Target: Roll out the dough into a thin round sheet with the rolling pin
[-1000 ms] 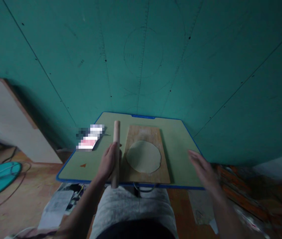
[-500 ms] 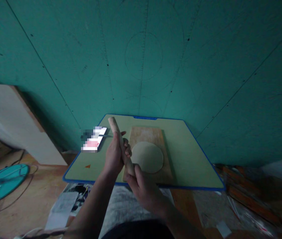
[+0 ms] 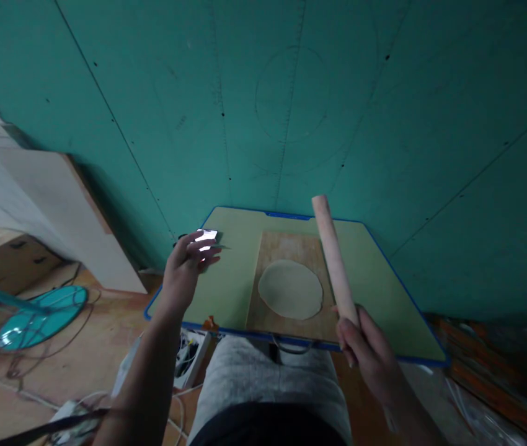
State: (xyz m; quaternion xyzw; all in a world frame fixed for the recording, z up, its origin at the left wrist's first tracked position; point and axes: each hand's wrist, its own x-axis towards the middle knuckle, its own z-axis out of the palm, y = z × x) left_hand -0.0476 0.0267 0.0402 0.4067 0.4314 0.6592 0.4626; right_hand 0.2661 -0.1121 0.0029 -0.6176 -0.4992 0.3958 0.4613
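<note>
My right hand (image 3: 366, 339) grips the lower end of a pale wooden rolling pin (image 3: 335, 257), which is raised and tilted over the right side of the cutting board. On the wooden board (image 3: 286, 244) lies a flat, rolled-out round of dough (image 3: 290, 290). To the left, my left hand (image 3: 189, 257) is open, its fingers spread in front of a lit phone (image 3: 208, 235) and partly covering it. A thin, pointed strip (image 3: 221, 246) shows beside those fingers; whether they touch it cannot be made out.
A small table (image 3: 379, 279) with a blue rim stands against the green wall (image 3: 175, 142). An orange scrap (image 3: 210, 323) is at its front left edge. A pale panel (image 3: 87, 229) leans at left, near a turquoise round base (image 3: 43, 317) and loose cables on the floor.
My left hand has let go of the rolling pin and moved left to the phone. My right hand has carried the pin right, off the dough's left side. The orange scrap is now nearer the edge.
</note>
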